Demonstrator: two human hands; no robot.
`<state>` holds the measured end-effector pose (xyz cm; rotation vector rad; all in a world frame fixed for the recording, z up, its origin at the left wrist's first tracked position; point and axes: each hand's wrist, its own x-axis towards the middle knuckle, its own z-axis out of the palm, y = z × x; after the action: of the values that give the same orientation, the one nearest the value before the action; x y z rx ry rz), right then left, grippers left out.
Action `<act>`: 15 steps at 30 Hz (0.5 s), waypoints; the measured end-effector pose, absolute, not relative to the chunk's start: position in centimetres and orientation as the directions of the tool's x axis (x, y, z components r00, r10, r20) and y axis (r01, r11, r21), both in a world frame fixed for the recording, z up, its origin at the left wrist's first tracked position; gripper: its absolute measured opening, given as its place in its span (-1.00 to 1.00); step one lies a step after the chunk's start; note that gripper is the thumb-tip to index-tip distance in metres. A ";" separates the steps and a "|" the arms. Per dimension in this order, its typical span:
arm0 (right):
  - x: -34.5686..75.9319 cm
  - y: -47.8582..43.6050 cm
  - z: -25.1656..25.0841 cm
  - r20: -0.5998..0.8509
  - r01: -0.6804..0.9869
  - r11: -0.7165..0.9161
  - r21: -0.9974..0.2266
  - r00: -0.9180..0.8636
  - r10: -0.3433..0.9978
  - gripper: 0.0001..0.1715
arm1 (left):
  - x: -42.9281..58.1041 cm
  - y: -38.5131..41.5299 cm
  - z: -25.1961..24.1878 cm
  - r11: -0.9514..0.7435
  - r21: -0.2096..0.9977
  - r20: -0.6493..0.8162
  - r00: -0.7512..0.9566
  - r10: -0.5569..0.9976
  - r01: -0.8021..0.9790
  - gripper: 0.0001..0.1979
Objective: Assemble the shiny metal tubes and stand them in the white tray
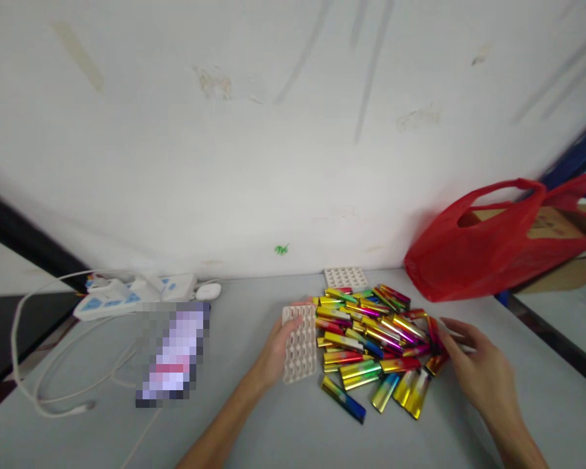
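My left hand (276, 352) grips a white perforated tray (300, 344) with rows of holes, thumb on its face, held tilted up at the left edge of a pile. The pile (366, 339) is many shiny metallic sleeves, slim and lighter-sized, gold blended with red, green, blue or purple. At the pile's right side, my right hand (478, 365) has its thumb and fingers closed around a red shiny sleeve (434, 335), partly hidden by the fingers. A blue-and-gold sleeve (344, 398) lies apart at the front.
A second white perforated tray (346, 278) lies behind the pile by the wall. On the right stands a red bag (469, 254) with cardboard inside. To the left are a power strip (137, 293), a blurred-out phone (176, 352), and white cables (34, 391).
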<state>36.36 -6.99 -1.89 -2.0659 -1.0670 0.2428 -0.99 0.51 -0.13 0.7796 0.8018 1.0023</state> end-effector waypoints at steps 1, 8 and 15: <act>36.6 -6.9 -2.0 0.189 0.651 -0.357 -0.669 0.614 0.766 -0.26 | -1.0 0.5 -0.1 0.335 0.853 -0.214 0.316 0.924 -0.401 -0.34; 37.6 -6.2 -3.4 0.212 0.767 -0.461 -0.446 0.591 0.779 -0.37 | -0.8 0.5 0.2 0.335 0.844 -0.204 0.327 0.923 -0.419 -0.34; 37.3 -6.7 -3.0 0.215 0.815 -0.524 -0.248 0.574 0.790 -0.37 | -0.8 0.4 0.4 0.334 0.845 -0.192 0.346 0.919 -0.417 -0.30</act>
<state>37.26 -6.66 -3.03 -2.4886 -1.3129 -0.1074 -0.77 0.41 0.43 0.7866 0.7676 0.9937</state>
